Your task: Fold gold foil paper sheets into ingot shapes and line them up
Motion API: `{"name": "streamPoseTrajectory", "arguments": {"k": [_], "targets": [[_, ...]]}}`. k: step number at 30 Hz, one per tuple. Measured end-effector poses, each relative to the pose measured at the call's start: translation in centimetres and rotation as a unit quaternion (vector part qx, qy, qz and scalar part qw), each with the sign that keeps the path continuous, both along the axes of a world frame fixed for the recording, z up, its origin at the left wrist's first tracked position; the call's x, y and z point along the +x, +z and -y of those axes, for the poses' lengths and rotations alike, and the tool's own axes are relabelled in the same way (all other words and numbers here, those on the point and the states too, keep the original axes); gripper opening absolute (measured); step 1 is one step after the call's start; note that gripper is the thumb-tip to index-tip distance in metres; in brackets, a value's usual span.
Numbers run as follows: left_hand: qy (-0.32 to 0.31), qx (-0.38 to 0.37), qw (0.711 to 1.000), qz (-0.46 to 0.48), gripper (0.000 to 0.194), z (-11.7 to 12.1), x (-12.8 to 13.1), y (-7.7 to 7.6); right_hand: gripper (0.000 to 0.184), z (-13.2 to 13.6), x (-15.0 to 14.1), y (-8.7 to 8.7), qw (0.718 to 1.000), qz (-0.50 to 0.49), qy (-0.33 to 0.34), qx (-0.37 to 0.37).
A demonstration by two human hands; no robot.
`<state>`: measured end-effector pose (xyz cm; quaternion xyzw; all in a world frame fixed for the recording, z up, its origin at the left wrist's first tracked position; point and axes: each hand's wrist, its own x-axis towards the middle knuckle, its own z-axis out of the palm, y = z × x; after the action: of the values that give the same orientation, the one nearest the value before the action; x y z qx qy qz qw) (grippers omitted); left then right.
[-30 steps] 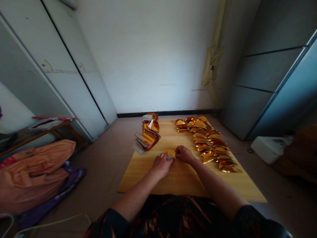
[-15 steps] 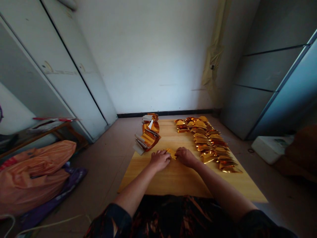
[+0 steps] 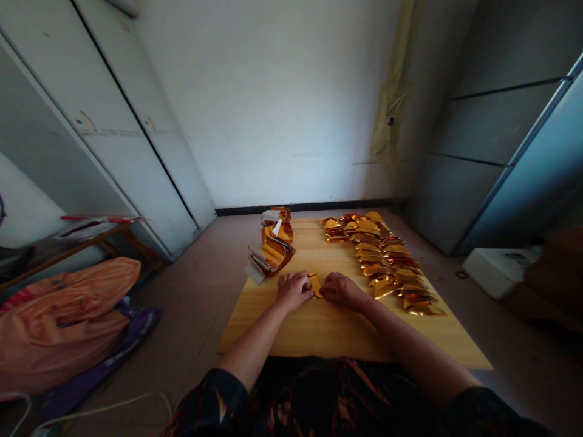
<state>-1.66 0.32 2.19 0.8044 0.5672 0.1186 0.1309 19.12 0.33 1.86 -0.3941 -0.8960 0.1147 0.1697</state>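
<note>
Between my two hands a small piece of gold foil paper (image 3: 315, 284) is held just above or on the wooden board (image 3: 332, 334); which of the two I cannot tell. My left hand (image 3: 294, 291) has its fingers curled closed on the paper's left end. At the right end, the fingers of my right hand (image 3: 342, 291) are pinched on it. Beyond my left hand lies a stack of gold foil sheets (image 3: 272, 254) with pale backs, bent and loosely piled. To the right of my right hand, folded gold paper ingots (image 3: 382, 288) lie in overlapping rows.
White cabinets (image 3: 122, 121) stand at the left, a grey fridge-like cabinet (image 3: 492, 133) at the right. An orange cloth or bag (image 3: 82, 328) lies at the lower left. A white box (image 3: 489, 273) sits on the floor at the right. The wall (image 3: 282, 109) rises behind the board.
The pale-backed side of the gold paper, seen a second ago, no longer shows; its gold side faces up. My left hand has shifted slightly left, and both hands now grip the ends.
</note>
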Motion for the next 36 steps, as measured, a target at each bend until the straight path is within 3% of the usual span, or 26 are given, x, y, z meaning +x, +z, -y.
{"name": "streamPoseTrajectory", "arguments": {"k": [8,16,23,25,29,36], "targets": [[-0.051,-0.031,0.997,0.046,0.009,-1.4,-0.9,-0.3,0.019,-0.4,-0.3,-1.0,0.999,-0.027,0.032,0.022],[-0.08,-0.04,0.995,0.031,0.011,-1.7,-1.5,0.0,0.019,-1.1,-0.8,-0.8,1.0,-0.005,-0.008,-0.012],[-0.08,-0.042,0.995,0.03,0.02,-1.6,-1.5,-0.1,0.018,-0.5,-1.9,-1.3,0.992,-0.093,0.084,0.018],[-0.08,-0.041,0.995,0.037,0.021,-1.6,-1.5,-0.1,0.021,-0.4,-1.9,-1.3,0.994,-0.096,0.036,0.027],[-0.073,-0.046,0.995,0.044,0.01,-1.5,-1.5,0.1,0.027,-0.8,-1.5,-0.6,0.989,-0.007,-0.148,0.012],[-0.067,-0.058,0.995,0.042,0.017,-1.6,-1.4,0.0,0.03,-2.8,-3.9,2.1,0.965,0.118,-0.225,-0.066]]}}
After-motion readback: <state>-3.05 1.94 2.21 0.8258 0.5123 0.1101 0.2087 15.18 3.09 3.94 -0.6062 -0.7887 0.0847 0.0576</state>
